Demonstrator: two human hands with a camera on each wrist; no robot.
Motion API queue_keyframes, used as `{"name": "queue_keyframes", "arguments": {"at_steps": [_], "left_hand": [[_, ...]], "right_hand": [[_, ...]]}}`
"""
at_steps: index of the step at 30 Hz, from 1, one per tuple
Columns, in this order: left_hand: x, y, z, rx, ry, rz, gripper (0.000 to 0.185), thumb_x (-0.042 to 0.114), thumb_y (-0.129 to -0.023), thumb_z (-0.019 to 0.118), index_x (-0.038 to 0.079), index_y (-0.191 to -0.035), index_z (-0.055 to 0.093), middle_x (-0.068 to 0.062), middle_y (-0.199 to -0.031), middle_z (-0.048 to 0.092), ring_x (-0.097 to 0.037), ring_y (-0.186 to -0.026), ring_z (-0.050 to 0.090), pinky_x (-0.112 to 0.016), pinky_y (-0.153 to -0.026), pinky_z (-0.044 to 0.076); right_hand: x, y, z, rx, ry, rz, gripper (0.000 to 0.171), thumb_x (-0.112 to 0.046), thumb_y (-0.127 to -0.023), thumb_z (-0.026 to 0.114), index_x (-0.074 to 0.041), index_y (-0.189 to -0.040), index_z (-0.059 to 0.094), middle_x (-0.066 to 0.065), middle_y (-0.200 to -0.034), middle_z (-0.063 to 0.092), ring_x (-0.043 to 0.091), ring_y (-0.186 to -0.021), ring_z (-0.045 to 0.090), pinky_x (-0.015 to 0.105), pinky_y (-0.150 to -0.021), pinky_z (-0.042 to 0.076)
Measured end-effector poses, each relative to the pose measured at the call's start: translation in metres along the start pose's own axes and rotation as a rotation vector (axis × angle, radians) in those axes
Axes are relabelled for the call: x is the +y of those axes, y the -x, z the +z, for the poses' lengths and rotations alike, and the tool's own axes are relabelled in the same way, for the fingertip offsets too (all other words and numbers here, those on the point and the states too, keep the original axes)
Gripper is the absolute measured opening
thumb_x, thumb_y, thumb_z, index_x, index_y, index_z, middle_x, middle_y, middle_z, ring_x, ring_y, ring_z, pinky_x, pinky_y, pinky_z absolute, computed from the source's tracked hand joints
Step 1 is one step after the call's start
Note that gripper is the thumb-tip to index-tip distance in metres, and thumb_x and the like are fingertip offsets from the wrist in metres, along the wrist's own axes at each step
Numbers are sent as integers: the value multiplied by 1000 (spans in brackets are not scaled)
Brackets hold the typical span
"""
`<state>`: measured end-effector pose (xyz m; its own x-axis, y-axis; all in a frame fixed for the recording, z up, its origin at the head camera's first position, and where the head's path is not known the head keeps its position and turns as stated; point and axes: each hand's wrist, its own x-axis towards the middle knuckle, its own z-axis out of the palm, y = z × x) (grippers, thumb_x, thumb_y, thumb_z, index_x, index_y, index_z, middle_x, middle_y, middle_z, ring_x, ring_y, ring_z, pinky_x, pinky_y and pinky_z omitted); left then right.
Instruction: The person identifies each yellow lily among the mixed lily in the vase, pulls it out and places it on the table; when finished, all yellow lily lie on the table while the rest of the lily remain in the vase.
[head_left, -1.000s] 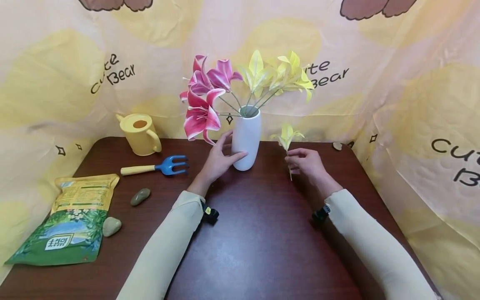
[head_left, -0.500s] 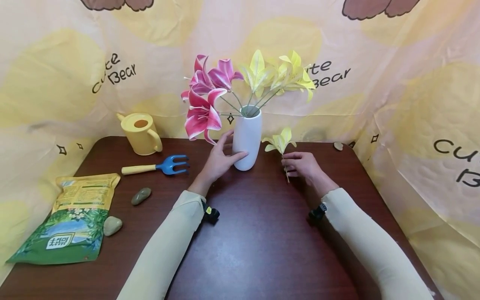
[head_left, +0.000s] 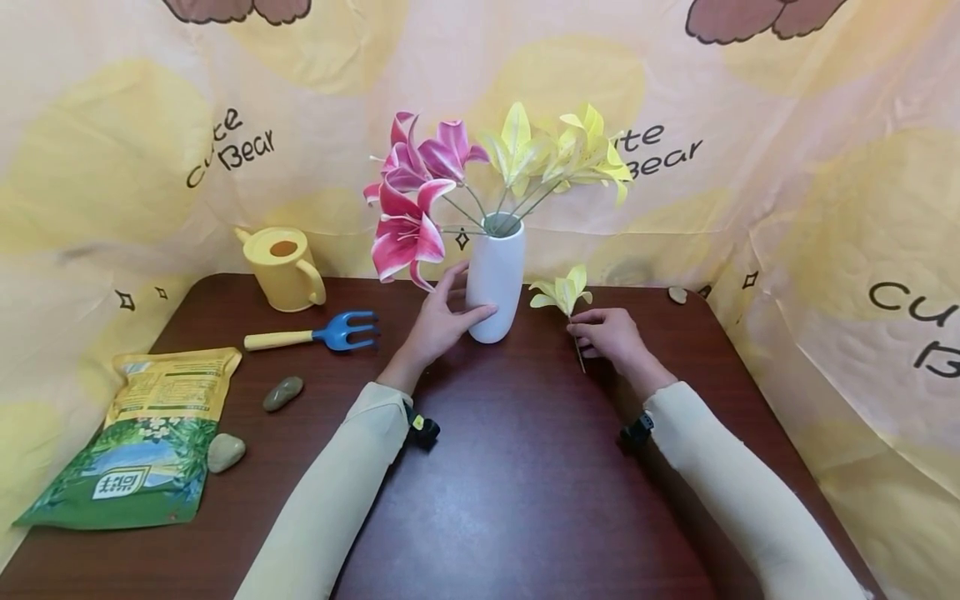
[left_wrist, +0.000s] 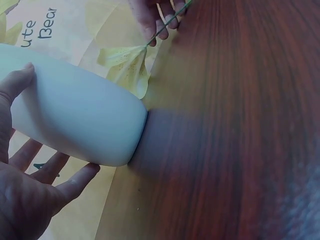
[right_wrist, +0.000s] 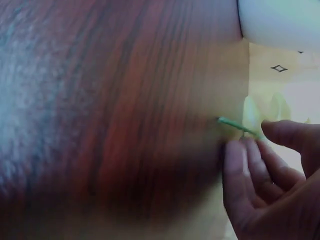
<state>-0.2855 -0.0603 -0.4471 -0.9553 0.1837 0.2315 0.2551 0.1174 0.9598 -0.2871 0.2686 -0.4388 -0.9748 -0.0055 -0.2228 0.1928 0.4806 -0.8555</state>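
Right hand point(head_left: 611, 335) pinches the thin green stem of a single yellow lily point(head_left: 562, 292), fingers and thumb curled round it. The bloom stands above and just forward of the knuckles, the stem running down and slightly toward the person, its lower end poking out beneath the hand, near the desk top. The stem's long axis is close to upright, tilted a little.

The white vase point(head_left: 494, 282) stands toward the back edge of the desk point(head_left: 525, 483), about midway along it, just to the left of the held lily; the two are near but apart. The vase mouth sits higher than the bloom. The right hand is the one with the flower; the left hand point(head_left: 438, 321) is on the vase itself, thumb against one side and straight fingers spread along the other, steadying rather than clutching.

The vase already holds pink lilies point(head_left: 408, 200) and yellow lilies point(head_left: 555, 150), the stems fanning out from the mouth.

The surface is dark red-brown wood grain, smooth. Along the left edge lie a green bag point(head_left: 142, 450), two stones point(head_left: 281, 392) and a blue hand fork point(head_left: 315, 333); a yellow watering can point(head_left: 283, 267) stands at the back left corner. A yellow printed cloth point(head_left: 112, 150) backs the desk.
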Motion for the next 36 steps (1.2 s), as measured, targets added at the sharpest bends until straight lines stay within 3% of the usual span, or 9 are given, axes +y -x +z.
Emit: {"name": "queue_keyframes", "arguments": {"at_steps": [3, 6, 10, 15, 20, 26, 36], "left_hand": [[0, 0, 1, -1, 3, -3, 83, 32, -98, 89, 31, -168, 46, -10, -164, 57, -35, -148, 60, -59, -117, 58], [0, 0, 1, -4, 15, -8, 82, 31, -99, 89, 32, -168, 45, -9, -164, 56, -34, -148, 60, -59, -117, 59], [0, 0, 1, -5, 24, -12, 82, 30, -99, 89, 32, -168, 45, -9, -164, 56, -33, -147, 60, -57, -115, 60], [0, 0, 1, -5, 29, -7, 82, 30, -99, 89, 33, -168, 45, -8, -163, 56, -33, -147, 61, -57, -116, 60], [-2, -2, 1, -5, 34, -7, 81, 32, -99, 89, 34, -168, 46, -8, -163, 56, -33, -147, 61, -57, -117, 59], [-4, -3, 1, -10, 40, -10, 81, 34, -98, 90, 35, -167, 46, -7, -163, 56, -33, -147, 60, -57, -116, 60], [-5, -3, 0, -11, 34, -7, 82, 37, -97, 90, 38, -167, 46, -6, -164, 56, -33, -148, 60, -58, -115, 60]], "right_hand": [[-10, 5, -3, 73, 136, -74, 34, -27, -107, 77, -6, -134, 80, 18, -114, 82, 16, -82, 75, 24, -70, 65], [-29, 11, -4, 118, 114, -173, 37, -31, -108, 76, -6, -135, 79, 19, -118, 82, 20, -83, 78, 21, -70, 62], [-67, 18, 2, 144, -161, -307, 38, -27, -107, 77, -1, -135, 77, 6, -115, 83, 13, -90, 79, 20, -81, 65], [-110, 20, 15, 145, -587, -450, 19, -13, -104, 81, -4, -120, 79, -4, -99, 83, 11, -94, 80, 25, -88, 67], [-140, 16, 30, 173, -789, -521, 14, -6, -101, 83, -7, -115, 80, -1, -98, 84, 15, -95, 81, 29, -92, 68], [-156, 10, 47, 208, -891, -559, 15, 1, -101, 80, -7, -112, 80, -1, -96, 82, 14, -93, 81, 32, -95, 67], [-166, 9, 61, 281, -844, -563, 11, -6, -99, 85, -15, -102, 81, -3, -92, 81, 13, -85, 80, 30, -90, 67]]}}
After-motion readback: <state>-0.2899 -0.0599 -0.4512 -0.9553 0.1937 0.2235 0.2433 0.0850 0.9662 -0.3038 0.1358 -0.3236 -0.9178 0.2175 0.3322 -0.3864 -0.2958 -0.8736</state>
